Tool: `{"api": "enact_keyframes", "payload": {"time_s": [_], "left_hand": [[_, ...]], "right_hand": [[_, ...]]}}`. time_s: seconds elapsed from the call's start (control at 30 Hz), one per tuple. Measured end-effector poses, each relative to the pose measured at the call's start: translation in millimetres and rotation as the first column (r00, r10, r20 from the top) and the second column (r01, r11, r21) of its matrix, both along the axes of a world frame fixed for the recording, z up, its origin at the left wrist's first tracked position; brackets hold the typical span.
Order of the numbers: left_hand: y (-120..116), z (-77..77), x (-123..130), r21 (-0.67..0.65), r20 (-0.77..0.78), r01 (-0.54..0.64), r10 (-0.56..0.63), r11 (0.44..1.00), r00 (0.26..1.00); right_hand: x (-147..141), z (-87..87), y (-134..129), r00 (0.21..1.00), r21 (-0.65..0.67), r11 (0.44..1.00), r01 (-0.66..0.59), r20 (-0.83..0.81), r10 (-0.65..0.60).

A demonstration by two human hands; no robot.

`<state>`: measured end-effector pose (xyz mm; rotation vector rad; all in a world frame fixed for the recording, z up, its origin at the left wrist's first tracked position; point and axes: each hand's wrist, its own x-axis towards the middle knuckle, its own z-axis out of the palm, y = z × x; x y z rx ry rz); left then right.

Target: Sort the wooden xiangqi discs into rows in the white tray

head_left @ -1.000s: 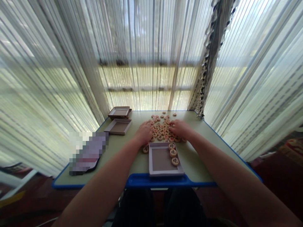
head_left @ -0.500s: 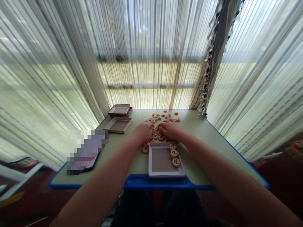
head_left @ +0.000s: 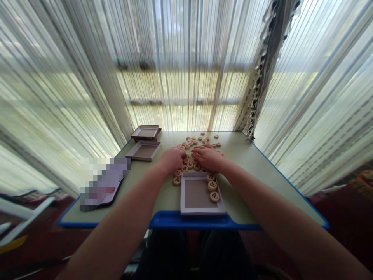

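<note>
My left hand (head_left: 172, 160) rests at the left of a loose group of round wooden Chinese chess pieces (head_left: 190, 165). Its fingers are bent and pressed together, and what lies under their tips is hidden. From the right, my right hand (head_left: 209, 157) lies over more pieces with fingers stretched out and slightly apart, touching the group. Close in front of me stands a shallow white box tray (head_left: 183, 196). Three pieces with black characters sit in a column along its right side, among them a cannon piece (head_left: 214, 196).
Another shallow tray (head_left: 136, 155) and a brown box part (head_left: 145, 136) lie at the back left. A blurred-out phone-like object (head_left: 105, 186) is at the left edge. Several pieces (head_left: 216, 136) are scattered farther back. Sheer curtains (head_left: 180, 97) hang behind the blue-edged table (head_left: 262, 182).
The fingers of my left hand have curled in more beside the pieces. My right hand stays nearly in place. The whole view has shifted slightly.
</note>
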<state>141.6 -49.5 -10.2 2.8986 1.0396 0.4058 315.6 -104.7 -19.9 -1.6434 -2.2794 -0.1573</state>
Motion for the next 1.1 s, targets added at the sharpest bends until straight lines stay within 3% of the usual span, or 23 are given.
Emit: {"api": "enact_keyframes", "payload": {"time_s": [0.17,0.6,0.97,1.1], "left_hand": [[-0.5,-0.5,-0.8,0.095,0.052,-0.09,0.085,0.991,0.995],[-3.1,-2.4,6.5,0.236,-0.015,-0.086,0.092,0.968,0.996],[3.0,-5.5,4.6,0.212,0.07,-0.069,0.055,0.975,0.996],[0.3,-1.8,4.2,0.176,0.116,0.001,-0.022,0.984,0.993]], "right_hand": [[-1.3,-1.9,3.3,1.0,-0.048,0.999,-0.021,-0.002,0.021],[-1.5,-4.0,15.1,0.983,-0.054,0.994,0.09,-0.158,-0.097],[-5.2,-2.0,9.9,0.916,-0.034,0.999,0.018,-0.4,-0.03],[-3.0,-0.3,8.6,0.908,-0.007,0.999,0.043,-0.418,-0.042]]}}
